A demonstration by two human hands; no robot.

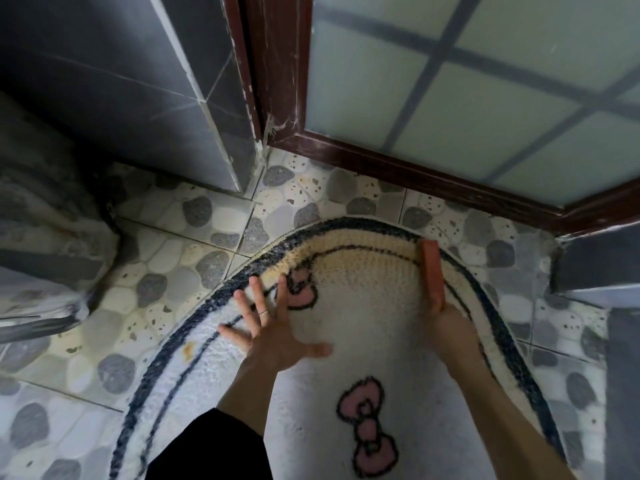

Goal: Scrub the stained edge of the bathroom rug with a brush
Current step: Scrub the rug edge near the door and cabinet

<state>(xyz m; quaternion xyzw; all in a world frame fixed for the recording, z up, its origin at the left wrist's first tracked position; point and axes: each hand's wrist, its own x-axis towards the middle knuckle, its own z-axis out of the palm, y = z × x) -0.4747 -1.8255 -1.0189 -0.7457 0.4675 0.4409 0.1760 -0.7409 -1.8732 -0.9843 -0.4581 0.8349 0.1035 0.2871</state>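
Toward the far edge of the white oval pile rug (381,341) with its navy border and pink bows, from the head view: a red-orange block-shaped brush (432,271) set on the yellowed band (346,261) following the curve just inside the border, at the band's right end. Gripped by its near end in the right hand (446,322); no telling the lie of the fingers beneath. Left hand (273,327) flat on the pile nearer the rug's left edge, fingers straight and spread wide, thumb out, a ring on one finger, pinning the rug to the grey pebble-patterned floor tiles (166,258). Beyond the far edge, a frosted-glass door (450,98) in a dark wood frame. Looks like the scrubbing step itself, with most of the band yet yellow. Next, likely: drawing the bristles along the curve toward the left, bearing down firmly, keeping the spread palm as anchor against rucking of the edge. Also worth reaching: a small orange-brown spot (188,349) by the left edge.
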